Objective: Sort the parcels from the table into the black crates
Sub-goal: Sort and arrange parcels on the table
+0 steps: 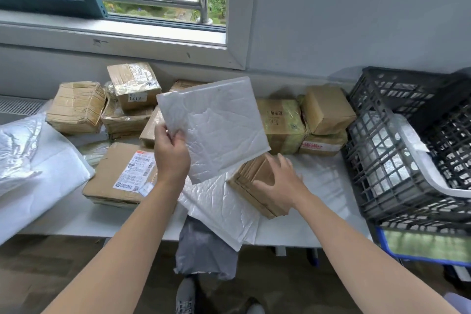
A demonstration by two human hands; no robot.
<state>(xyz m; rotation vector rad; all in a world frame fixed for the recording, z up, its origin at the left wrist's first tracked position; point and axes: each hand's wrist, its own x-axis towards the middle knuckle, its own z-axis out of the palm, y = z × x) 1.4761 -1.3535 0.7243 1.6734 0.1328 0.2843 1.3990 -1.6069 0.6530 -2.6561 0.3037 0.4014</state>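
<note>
From the head view, my left grip (172, 155) is clamped on a white padded mailer (216, 130), thumb and fingers pinching its lower left corner. The mailer hangs in the air above the bench (76, 216), tilted, its flat face towards me. My right grip (280, 183) lies just below and to the right of it, closed over a small brown box (251, 172), with the fingers bent across the top and the thumb on the near face. That box sits on a second white mailer (219, 204), which lies flat and pokes out over the front edge of the bench. A grey bag (204, 247) hangs down from under it.

The black crate (377, 181) stands at the right end of the bench, well apart from the held mailer and near my right grip. White and silvery parcels show through its lattice. A rear crate (397, 92) leans behind it. Both are cut off by the right edge.

The held mailer hides part of the brown boxes at the back. To its right stands a green-taped box (283, 127), and to its left lies a flat labelled box (109, 178), half behind my left forearm. Its print is too blurred to read. What the parcels in the crate are, I cannot tell.
</note>
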